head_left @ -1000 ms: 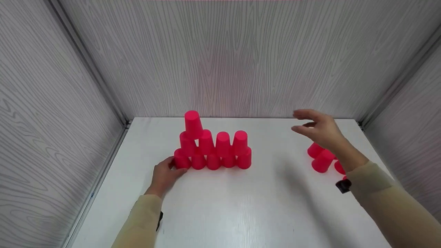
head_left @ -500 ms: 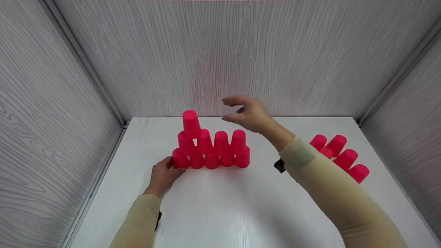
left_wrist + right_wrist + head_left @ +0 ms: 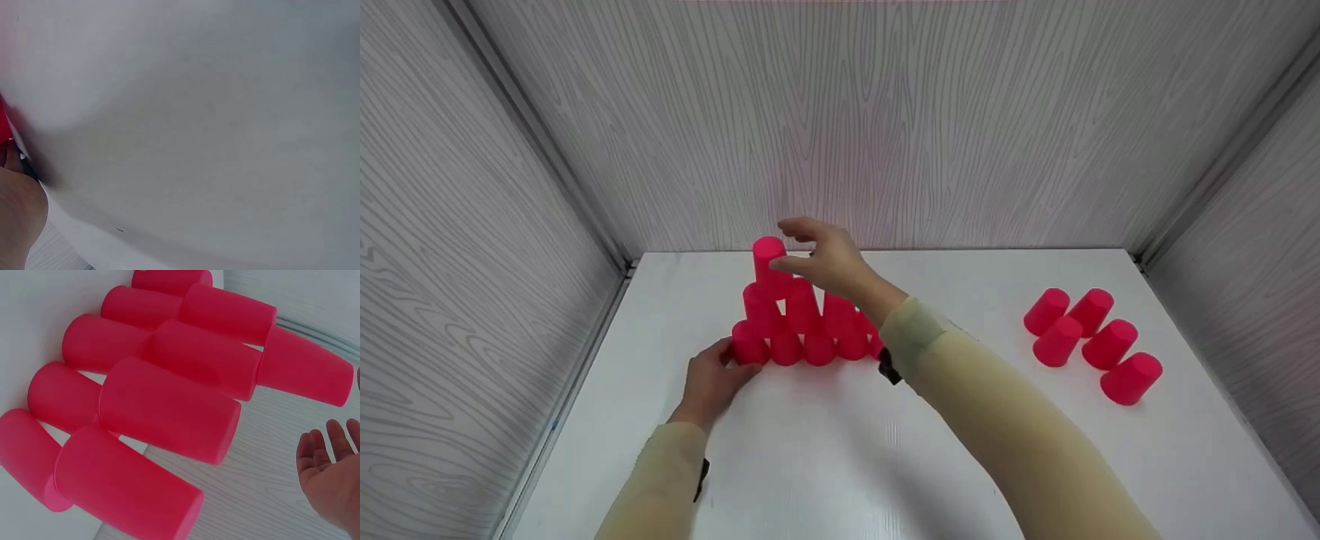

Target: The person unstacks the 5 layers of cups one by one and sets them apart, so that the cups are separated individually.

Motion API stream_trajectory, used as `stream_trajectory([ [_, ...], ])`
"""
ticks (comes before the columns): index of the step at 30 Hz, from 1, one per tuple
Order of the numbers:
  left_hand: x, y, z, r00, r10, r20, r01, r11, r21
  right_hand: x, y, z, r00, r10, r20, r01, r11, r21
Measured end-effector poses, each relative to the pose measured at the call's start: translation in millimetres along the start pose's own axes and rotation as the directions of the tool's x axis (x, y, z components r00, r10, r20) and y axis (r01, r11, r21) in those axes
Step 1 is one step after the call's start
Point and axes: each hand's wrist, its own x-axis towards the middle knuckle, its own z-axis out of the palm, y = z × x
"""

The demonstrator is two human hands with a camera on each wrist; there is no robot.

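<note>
At the left end of the bottom row (image 3: pixel 819 349), a tapered red plastic-looking cup (image 3: pixel 748 345) is pinched between the left hand's (image 3: pixel 711 384) thumb and fingers — apparently so that the base is steadied; high above, a matching upside-down top cup (image 3: pixel 766 251) is set across two second-row cups (image 3: pixel 801 307), its weight seemingly shared; just beside it the right hand (image 3: pixel 832 259) is held with fingers parted — nothing gripped; five loose red cups (image 3: pixel 1057 342) are stood well to the right; all is borne by a smooth white table (image 3: pixel 810 450), enclosed by grey wood-grained panels (image 3: pixel 840 112).
</note>
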Motion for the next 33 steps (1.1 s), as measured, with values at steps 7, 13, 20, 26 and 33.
stream_trajectory([
  [7, 0.0, 4.5, 3.7, 1.000, -0.008, 0.014, 0.008, 1.000, -0.013, 2.9, 1.8, 11.7, 0.998, 0.067, -0.013, -0.067, 0.997, 0.023],
  [13, 1.7, 7.5, 7.7, 1.000, 0.005, 0.012, -0.005, 1.000, -0.006, 2.6, 6.9, 10.5, 0.998, 0.067, -0.017, -0.066, 0.997, 0.039],
  [20, 2.4, 7.5, 11.3, 1.000, 0.000, 0.027, 0.000, 1.000, -0.011, -5.1, 11.6, -5.6, 0.999, 0.018, -0.029, -0.016, 0.997, 0.070],
  [26, 2.1, 6.5, 10.0, 1.000, 0.007, 0.020, -0.007, 1.000, -0.007, -17.7, 13.6, -34.1, 0.999, -0.020, -0.047, 0.023, 0.997, 0.067],
  [33, -0.3, 4.0, 10.7, 1.000, 0.006, 0.028, -0.005, 1.000, -0.016, -41.6, 26.5, -75.0, 0.998, -0.038, -0.052, 0.040, 0.998, 0.043],
])
